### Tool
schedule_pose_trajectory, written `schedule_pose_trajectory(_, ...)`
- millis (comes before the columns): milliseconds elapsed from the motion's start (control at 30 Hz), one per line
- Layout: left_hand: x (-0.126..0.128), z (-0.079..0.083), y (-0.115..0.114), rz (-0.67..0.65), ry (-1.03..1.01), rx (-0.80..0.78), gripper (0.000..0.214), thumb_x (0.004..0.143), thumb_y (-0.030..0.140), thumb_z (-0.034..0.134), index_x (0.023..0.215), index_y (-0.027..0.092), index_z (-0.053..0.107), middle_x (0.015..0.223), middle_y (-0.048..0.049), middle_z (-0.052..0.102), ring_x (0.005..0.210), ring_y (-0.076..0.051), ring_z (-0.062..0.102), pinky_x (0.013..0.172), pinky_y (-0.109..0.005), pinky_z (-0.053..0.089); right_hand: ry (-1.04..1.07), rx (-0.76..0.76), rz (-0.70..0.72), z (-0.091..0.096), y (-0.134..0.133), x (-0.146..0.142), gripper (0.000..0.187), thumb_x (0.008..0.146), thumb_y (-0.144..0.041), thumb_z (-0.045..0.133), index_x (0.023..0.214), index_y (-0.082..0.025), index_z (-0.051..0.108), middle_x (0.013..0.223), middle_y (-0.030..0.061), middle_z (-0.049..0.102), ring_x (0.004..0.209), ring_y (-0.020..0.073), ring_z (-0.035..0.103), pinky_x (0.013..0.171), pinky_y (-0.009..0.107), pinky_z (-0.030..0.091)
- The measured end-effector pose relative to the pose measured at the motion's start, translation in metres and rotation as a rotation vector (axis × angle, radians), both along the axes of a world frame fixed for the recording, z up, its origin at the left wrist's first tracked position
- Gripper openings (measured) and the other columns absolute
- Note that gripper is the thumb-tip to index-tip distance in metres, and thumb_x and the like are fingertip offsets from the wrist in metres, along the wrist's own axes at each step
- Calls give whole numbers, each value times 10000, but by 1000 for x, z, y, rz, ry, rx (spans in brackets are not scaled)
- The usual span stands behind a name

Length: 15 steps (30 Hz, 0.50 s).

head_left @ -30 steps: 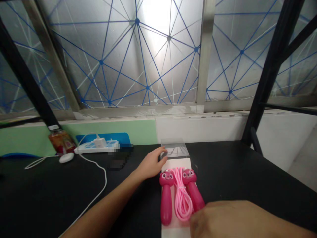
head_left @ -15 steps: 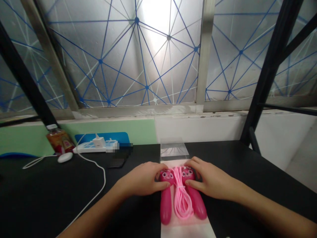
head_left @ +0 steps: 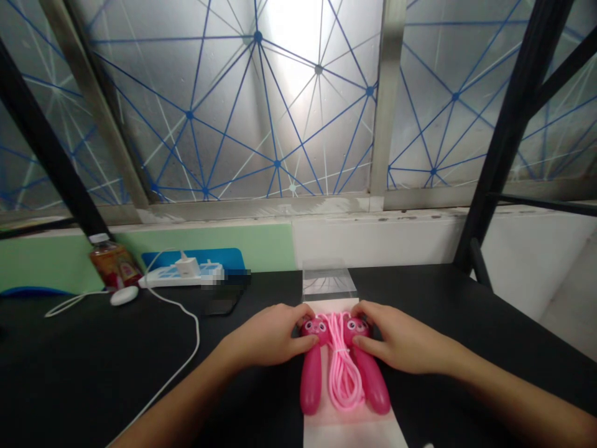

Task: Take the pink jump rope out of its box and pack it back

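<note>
A pink jump rope (head_left: 344,379) lies on a pale pink and white sheet or package (head_left: 354,432), its cord bundled and tied in the middle. Its two darker pink handles have animal faces at their upper ends and point toward me. My left hand (head_left: 275,336) is closed on the head of the left handle, thumb on the face and fingers at the top. Around the right handle's head, my right hand (head_left: 401,339) grips in the same way. Beyond them, a clear plastic piece (head_left: 329,284) extends from the sheet's far end.
On the black table (head_left: 261,398), a white power strip (head_left: 163,275) with a charger stands at the back left. Near it are a drink bottle (head_left: 113,264), a white mouse-like object (head_left: 124,295), a dark phone-like object (head_left: 224,303) and a white cable (head_left: 197,339). Black metal posts rise at both sides.
The two handles' heads have shifted slightly apart, and the left handle's lower end has swung a little left. Both hands keep their hold.
</note>
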<state>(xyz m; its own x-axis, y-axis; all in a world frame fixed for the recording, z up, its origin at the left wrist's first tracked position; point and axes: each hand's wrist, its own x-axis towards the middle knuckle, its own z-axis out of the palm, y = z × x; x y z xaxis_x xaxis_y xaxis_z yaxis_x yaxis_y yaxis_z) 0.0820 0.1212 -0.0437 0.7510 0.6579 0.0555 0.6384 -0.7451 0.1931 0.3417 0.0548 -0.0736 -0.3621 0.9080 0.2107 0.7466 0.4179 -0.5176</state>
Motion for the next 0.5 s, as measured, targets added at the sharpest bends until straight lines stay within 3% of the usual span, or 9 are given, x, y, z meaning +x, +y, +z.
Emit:
schedule_pose_trajectory(267,1,6,-5,33,16,61,378,852,548,593,1045,234,679,787,-44,716,712,-236,666,602,-283,403,-140,101,-39,-1,0,-11,280,902,-329,577,1126,-162,577,963,85,647,859,224,618,774,344,454)
schedule_pose_trajectory(500,2,1,-3,37,-45,3,332,846,493,604,1032,225,670,742,-21,714,655,-200,656,565,-259,402,-399,352,-8,5,-18,-24,290,955,-328,468,1153,-149,583,1105,149,604,986,302,588,750,428,519)
